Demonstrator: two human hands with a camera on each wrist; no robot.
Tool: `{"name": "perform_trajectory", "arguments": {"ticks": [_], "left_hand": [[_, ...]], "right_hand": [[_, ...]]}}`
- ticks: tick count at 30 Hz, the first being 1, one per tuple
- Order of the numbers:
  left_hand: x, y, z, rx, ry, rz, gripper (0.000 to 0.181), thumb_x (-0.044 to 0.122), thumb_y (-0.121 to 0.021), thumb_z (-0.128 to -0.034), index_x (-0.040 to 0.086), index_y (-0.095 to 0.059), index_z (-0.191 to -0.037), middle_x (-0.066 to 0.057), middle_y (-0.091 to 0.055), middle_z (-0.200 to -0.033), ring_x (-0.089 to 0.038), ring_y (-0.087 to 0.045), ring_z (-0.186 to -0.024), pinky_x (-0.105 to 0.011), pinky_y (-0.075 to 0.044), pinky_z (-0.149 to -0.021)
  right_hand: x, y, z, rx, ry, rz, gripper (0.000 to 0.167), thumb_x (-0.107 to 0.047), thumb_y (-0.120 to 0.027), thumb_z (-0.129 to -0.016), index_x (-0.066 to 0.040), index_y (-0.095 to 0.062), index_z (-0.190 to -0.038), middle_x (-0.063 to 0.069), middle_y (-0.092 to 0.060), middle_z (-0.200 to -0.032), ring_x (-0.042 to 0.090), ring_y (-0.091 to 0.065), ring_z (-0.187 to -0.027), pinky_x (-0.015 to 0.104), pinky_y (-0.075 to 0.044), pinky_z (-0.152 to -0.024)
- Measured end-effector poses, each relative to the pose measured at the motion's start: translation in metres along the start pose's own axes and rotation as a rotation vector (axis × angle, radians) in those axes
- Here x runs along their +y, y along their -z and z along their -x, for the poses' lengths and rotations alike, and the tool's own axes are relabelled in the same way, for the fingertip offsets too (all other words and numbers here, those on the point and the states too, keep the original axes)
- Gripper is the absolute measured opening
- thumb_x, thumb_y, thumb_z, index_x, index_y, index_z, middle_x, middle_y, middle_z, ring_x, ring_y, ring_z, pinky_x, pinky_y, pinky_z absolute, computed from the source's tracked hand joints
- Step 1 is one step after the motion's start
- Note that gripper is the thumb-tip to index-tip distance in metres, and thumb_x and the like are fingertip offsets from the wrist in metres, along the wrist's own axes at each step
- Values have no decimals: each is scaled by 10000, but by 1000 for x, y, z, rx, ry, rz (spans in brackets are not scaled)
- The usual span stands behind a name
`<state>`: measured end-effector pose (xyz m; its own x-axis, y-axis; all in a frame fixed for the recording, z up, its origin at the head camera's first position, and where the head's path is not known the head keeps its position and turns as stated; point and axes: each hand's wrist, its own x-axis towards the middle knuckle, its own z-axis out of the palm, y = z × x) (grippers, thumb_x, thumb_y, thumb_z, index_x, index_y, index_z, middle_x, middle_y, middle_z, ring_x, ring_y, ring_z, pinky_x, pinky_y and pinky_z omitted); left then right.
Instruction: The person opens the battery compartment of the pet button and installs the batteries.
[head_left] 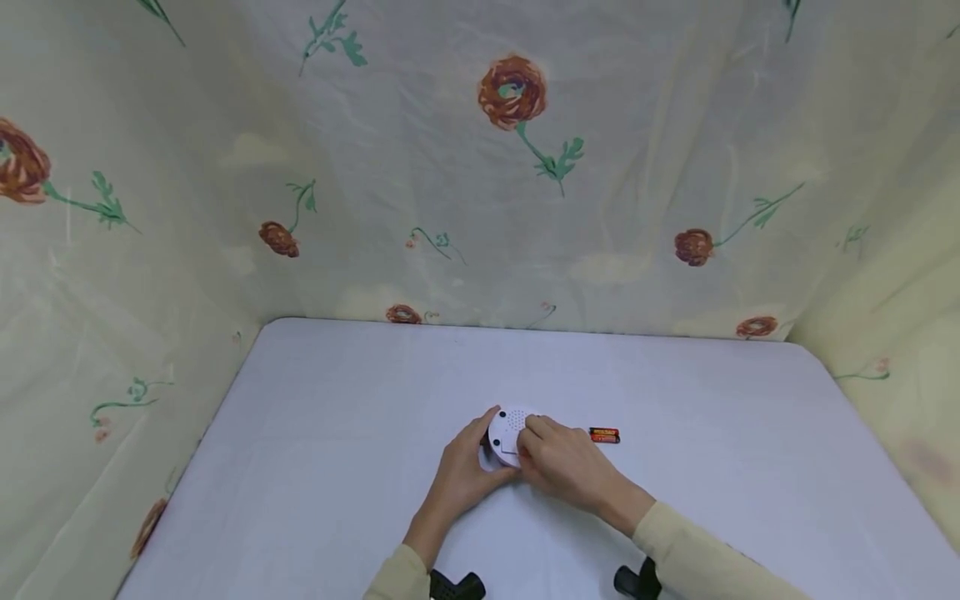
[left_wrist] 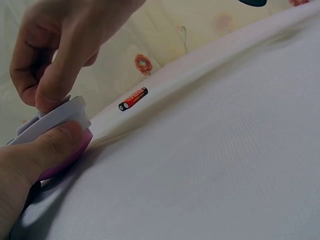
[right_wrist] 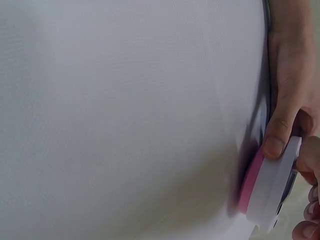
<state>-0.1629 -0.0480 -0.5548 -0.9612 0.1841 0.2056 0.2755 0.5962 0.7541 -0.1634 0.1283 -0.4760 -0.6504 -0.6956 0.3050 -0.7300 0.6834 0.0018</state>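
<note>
A round white device (head_left: 507,423) with a pink or purple underside stands on the table; its upward face has small holes and dark round feet. My left hand (head_left: 467,472) grips its rim between thumb and fingers; in the left wrist view the thumb presses the white edge (left_wrist: 52,119). My right hand (head_left: 566,467) is over the right part of that face, fingers curled. In the left wrist view the right fingertips pinch a small part at the top, which they mostly hide. The right wrist view shows a dark opening (right_wrist: 287,186) in the white face (right_wrist: 270,182).
Red and black batteries (head_left: 604,435) lie side by side on the white table (head_left: 360,400), just right of the right hand. Floral cloth (head_left: 420,150) hangs behind and at both sides. Two black objects (head_left: 459,587) are at the near edge by the sleeves.
</note>
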Motion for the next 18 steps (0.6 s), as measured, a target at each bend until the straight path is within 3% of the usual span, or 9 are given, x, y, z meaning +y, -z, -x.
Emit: {"name": "perform_trajectory", "arguments": {"ticks": [9,14,18], "left_hand": [[0,0,0,-6,-6,15,908,368,-825,-692,155,-374,-1450,-44,-546,-1354,-176,-529,-1226,-365,-464,-999],[-1,1,-1,9,-22,0,904,402,-816,-692,161,-379,-1446,-43,-547,-1354,-186,-523,-1240,-370,-464,-1002],[-1,1,1,-8,3,-2,914,390,-821,-689,166,-370,-1452,-31,-562,-1329,-155,-545,-1190,-350,-475,-984]], "right_hand": [[2,4,0,-46,-10,-39,138,-217,-729,-779,-149,-615,-819,-69,-536,-803,30,-451,-678,157,-465,-559],[1,5,2,-6,-33,-49,110,-190,-712,-781,-153,-615,-815,-74,-523,-799,9,-433,-622,122,-406,-506],[-4,3,7,36,-42,-60,106,-182,-707,-765,-155,-614,-809,-81,-505,-777,-6,-399,-586,107,-347,-470]]}}
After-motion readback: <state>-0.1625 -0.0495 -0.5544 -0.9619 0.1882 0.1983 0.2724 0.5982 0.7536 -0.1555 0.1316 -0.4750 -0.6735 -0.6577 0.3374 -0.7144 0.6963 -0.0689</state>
